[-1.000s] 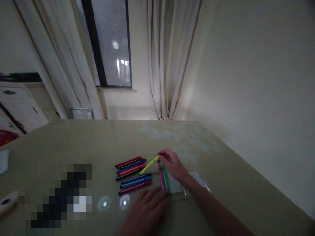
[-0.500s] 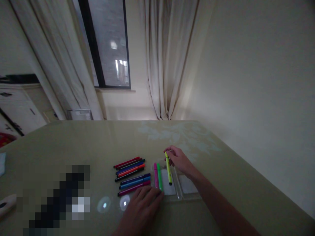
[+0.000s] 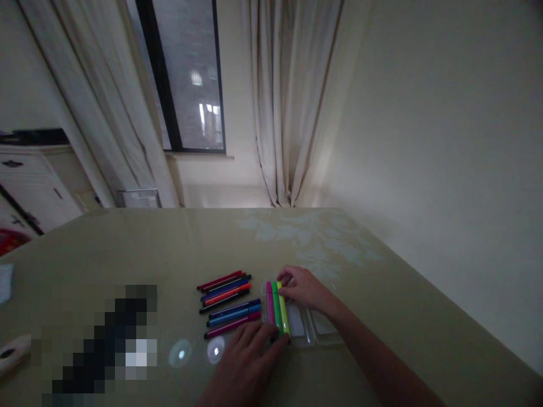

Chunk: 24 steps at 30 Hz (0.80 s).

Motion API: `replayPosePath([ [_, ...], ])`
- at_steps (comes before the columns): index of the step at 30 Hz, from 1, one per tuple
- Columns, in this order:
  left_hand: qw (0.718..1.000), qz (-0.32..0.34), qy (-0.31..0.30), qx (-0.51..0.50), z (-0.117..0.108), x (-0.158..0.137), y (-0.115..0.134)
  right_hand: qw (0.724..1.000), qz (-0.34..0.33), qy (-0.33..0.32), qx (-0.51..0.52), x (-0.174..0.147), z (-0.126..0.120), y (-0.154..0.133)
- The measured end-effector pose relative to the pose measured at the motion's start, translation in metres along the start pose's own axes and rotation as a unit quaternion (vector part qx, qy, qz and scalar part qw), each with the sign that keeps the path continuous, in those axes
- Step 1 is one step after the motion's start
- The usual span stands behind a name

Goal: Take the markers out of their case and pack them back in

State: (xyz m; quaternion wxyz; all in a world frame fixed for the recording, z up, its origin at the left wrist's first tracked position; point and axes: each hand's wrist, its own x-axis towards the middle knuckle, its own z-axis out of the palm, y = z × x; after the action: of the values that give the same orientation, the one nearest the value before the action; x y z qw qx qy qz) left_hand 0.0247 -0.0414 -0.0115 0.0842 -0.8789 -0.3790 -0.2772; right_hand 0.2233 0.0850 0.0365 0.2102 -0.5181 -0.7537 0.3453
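Observation:
A yellow marker (image 3: 283, 310) lies lengthwise in a clear plastic case (image 3: 311, 333), alongside a green marker (image 3: 276, 305) and a pink marker (image 3: 269, 302). Fingers of my right hand (image 3: 299, 287) are closed on the yellow marker's far end. My left hand (image 3: 253, 353) rests at the near edge of the case, fingers stretched out and thumb by the yellow marker's near end. It covers the near ends of the pink and green markers. Left of the case lie several loose markers, among them a purple marker (image 3: 227, 328), a blue marker (image 3: 233, 316) and an orange marker (image 3: 227, 295).
The glossy table (image 3: 161, 254) reaches toward a window and curtains (image 3: 282, 113), with a wall along its right side. A pixelated dark patch (image 3: 97, 345) covers part of the left side. A pale object (image 3: 14, 353) sits at the left edge.
My right hand has lowered the yellow marker leftward into the case, beside the green one. My left thumb has shifted right toward the yellow marker's near end.

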Motion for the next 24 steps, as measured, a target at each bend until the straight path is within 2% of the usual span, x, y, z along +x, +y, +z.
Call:
replayPosePath([
  [6,1.0,0.003,-0.012,0.0,-0.003,0.001,0.0,0.996,0.018,0.016,-0.089,-0.002,-0.001,-0.001],
  [9,1.0,-0.002,-0.015,0.003,-0.003,0.002,0.002,0.994,0.043,0.01,-0.103,-0.002,-0.003,-0.001],
  [12,1.0,-0.009,-0.022,-0.013,0.0,0.0,0.0,0.994,0.035,-0.002,-0.103,-0.003,-0.006,-0.004],
  [14,0.998,-0.05,-0.024,-0.02,0.001,-0.003,-0.007,0.994,0.005,0.005,-0.106,-0.004,-0.005,-0.009],
  [16,0.992,-0.122,-0.022,0.001,-0.002,-0.008,-0.019,0.993,-0.048,0.026,-0.107,-0.005,0.001,-0.014],
  [20,0.96,-0.259,-0.041,0.101,-0.019,-0.015,-0.051,0.983,-0.144,0.033,-0.107,-0.008,0.019,-0.024],
  [24,0.926,-0.337,-0.11,0.132,-0.032,-0.019,-0.076,0.978,-0.162,-0.001,-0.133,-0.012,0.032,-0.026],
])
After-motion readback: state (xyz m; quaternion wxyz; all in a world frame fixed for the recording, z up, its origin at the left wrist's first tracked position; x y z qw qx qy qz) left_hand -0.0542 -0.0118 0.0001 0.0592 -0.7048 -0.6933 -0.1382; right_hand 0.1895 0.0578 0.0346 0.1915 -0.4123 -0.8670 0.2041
